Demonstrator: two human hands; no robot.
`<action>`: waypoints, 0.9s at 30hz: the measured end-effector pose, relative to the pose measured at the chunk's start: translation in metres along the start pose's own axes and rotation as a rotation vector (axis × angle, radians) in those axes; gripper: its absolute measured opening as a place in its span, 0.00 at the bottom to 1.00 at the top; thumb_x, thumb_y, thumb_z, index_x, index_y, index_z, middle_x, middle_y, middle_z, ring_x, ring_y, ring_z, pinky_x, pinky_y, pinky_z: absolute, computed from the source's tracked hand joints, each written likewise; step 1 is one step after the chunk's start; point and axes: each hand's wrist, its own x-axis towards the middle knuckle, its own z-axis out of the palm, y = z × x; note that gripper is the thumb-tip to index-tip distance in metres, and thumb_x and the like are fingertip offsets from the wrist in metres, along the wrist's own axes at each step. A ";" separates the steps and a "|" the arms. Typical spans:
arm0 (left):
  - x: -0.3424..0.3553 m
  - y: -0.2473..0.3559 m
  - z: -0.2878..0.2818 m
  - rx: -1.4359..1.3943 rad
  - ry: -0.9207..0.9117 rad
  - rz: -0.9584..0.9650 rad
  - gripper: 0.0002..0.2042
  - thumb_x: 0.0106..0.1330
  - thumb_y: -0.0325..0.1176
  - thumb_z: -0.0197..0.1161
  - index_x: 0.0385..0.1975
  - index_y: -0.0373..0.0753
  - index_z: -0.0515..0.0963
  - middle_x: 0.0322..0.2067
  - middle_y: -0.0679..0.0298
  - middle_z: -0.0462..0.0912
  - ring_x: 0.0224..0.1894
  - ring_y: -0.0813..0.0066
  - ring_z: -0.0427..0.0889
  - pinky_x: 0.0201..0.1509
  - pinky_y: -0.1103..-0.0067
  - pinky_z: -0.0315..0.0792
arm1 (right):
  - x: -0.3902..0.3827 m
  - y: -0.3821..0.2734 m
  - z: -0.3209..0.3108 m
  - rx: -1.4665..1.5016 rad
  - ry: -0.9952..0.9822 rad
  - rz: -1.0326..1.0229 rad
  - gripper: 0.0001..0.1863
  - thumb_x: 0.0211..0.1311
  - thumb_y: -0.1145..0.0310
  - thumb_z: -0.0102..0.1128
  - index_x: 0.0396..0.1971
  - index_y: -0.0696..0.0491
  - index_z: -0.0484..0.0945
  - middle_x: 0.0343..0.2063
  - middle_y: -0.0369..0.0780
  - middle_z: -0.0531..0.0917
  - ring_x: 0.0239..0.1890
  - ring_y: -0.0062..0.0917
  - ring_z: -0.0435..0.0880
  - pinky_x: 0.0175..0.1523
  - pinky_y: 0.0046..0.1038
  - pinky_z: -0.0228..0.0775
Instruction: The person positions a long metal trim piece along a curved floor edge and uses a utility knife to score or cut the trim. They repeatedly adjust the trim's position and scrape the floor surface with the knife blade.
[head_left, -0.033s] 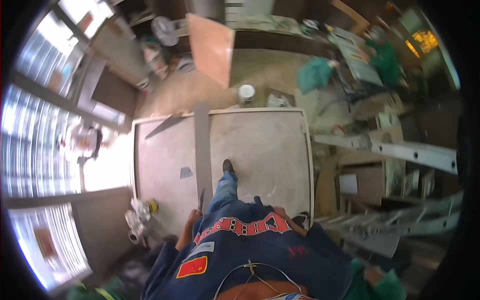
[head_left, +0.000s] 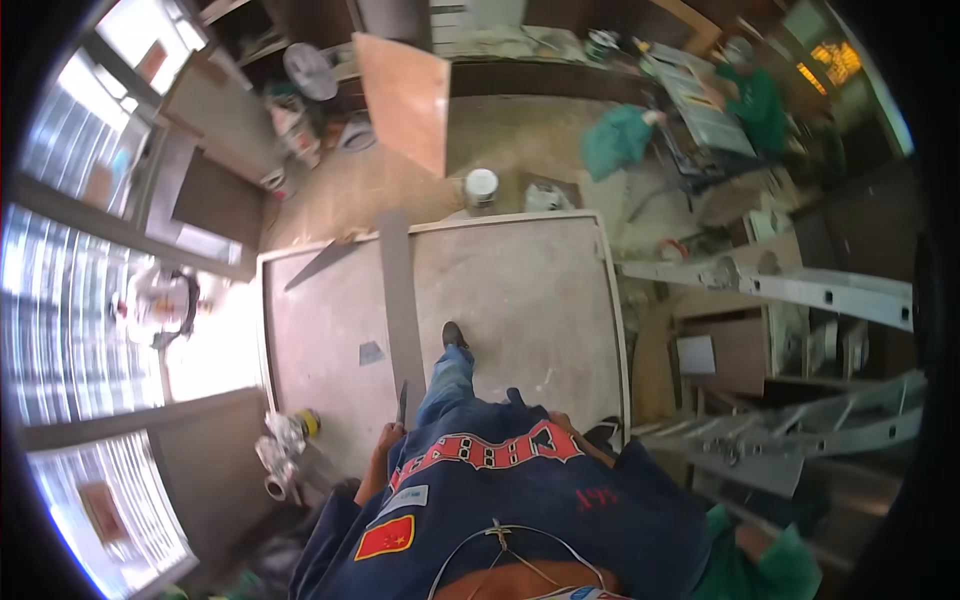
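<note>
The person's left hand (head_left: 390,434) is closed around a knife (head_left: 403,403), whose dark blade points away from the body, in front of the left side of the navy shirt (head_left: 500,490). The knife appears over the near end of a grey strip (head_left: 399,290); whether blade and strip touch cannot be told. The right hand (head_left: 563,422) is at the shirt's right side, partly hidden and blurred, so one cannot tell whether its fingers are spread or pressed together. The strip lies lengthwise across a pale, rimmed panel (head_left: 530,300), its far end passing over the far rim. To its left on the panel are a dark, tapering offcut (head_left: 318,264), slanting near the far rim, and a small grey scrap (head_left: 371,353). One shoe (head_left: 454,335) shows against the panel, right of the strip; the other (head_left: 604,432) is near the right rim. Beyond the far rim stands a white bucket (head_left: 481,187), with a tilted orange-brown board (head_left: 405,105) behind it to the left. A ladder (head_left: 800,290) reaches in from the right, and a co-worker in green (head_left: 765,110) is by a worktop at the upper right.
</note>
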 end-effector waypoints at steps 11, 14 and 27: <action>0.136 0.231 -0.102 -0.236 -0.079 0.039 0.13 0.70 0.39 0.49 0.38 0.34 0.70 0.26 0.61 0.76 0.22 0.75 0.77 0.22 0.82 0.70 | 0.104 -0.185 -0.027 -0.431 0.293 -0.033 0.19 0.63 0.56 0.46 0.38 0.54 0.80 0.33 0.50 0.83 0.36 0.40 0.83 0.41 0.38 0.73; 0.163 0.305 -0.117 -0.377 -0.052 0.141 0.12 0.71 0.39 0.50 0.39 0.35 0.69 0.27 0.62 0.75 0.23 0.75 0.76 0.22 0.84 0.69 | 0.126 -0.252 -0.038 0.212 0.342 0.115 0.17 0.61 0.58 0.51 0.37 0.57 0.80 0.29 0.42 0.84 0.31 0.27 0.82 0.39 0.31 0.73; 0.225 0.478 -0.081 0.166 -0.029 0.141 0.12 0.70 0.37 0.48 0.37 0.32 0.69 0.23 0.63 0.73 0.20 0.75 0.74 0.23 0.81 0.70 | 0.272 -0.358 -0.138 0.581 0.399 0.088 0.16 0.61 0.57 0.57 0.41 0.51 0.80 0.26 0.36 0.81 0.27 0.20 0.79 0.32 0.24 0.71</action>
